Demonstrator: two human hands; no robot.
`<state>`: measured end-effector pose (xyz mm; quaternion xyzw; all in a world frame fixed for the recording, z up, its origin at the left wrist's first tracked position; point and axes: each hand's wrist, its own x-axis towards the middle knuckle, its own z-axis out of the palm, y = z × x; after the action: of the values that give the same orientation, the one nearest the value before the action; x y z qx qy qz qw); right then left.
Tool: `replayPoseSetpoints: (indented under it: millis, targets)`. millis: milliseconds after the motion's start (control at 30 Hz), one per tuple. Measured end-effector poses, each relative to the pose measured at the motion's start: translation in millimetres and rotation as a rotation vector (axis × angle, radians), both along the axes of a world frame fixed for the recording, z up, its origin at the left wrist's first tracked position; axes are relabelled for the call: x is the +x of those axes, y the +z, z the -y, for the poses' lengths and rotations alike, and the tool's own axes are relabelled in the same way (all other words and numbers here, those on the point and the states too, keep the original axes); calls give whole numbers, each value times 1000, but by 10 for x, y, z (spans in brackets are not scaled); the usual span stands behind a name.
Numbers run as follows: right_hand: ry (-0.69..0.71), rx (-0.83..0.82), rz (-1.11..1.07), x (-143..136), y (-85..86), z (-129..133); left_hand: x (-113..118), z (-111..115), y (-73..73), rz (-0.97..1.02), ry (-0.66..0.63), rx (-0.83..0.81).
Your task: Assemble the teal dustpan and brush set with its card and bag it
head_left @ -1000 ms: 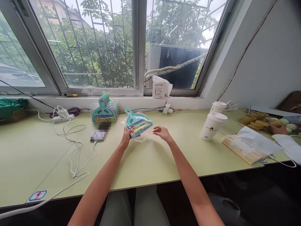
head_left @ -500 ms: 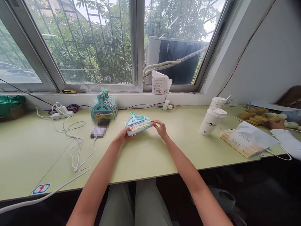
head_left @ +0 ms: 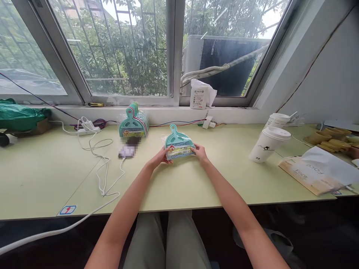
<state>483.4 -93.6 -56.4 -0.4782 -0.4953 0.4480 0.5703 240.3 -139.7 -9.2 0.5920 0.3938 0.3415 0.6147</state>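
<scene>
A small teal dustpan and brush set [head_left: 179, 142], wrapped in clear plastic with a printed label, is held between both hands above the table, handle pointing away. At its left edge my left hand [head_left: 160, 157] grips it, thumb in front and fingers partly behind. My right hand [head_left: 200, 152] pinches the right edge near the label. Farther left, a row of similar packaged dustpan sets [head_left: 134, 121] in teal, pink and green stands upright by the wall. A blurred-out phone-like object [head_left: 128, 150] with a white cable lies in front of that row.
On the right stand two white paper cups [head_left: 270, 144] with lids and a tissue pack [head_left: 314, 170]. White cables [head_left: 103, 173] and a power strip [head_left: 89, 129] lie on the left. A small white package [head_left: 201, 95] and a yellow cutter [head_left: 95, 104] sit on the sill.
The dustpan set has tilted up, so more of its front faces me. Both hands still hold it, the right one lower along the edge. The view has shifted left.
</scene>
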Motion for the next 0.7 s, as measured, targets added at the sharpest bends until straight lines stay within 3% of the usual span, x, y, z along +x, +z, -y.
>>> replayPoseSetpoints:
  millis: [133,300,433,567,700]
  targets:
    - [-67,60,-70,-1,6,-10,-1,-12,-25,-44,35,158]
    - [-3,244,81,-54,76,83,-5,-72,-89,-366,419,411]
    - [-25,305,384,-154,125,149,-88,-76,10,-557,563,445]
    - [-75,347,425,-409,214,79,-340,-118,224,-806,625,530]
    - [-23,394,457,-923,360,-157,-838,-306,390,-1024,713,609]
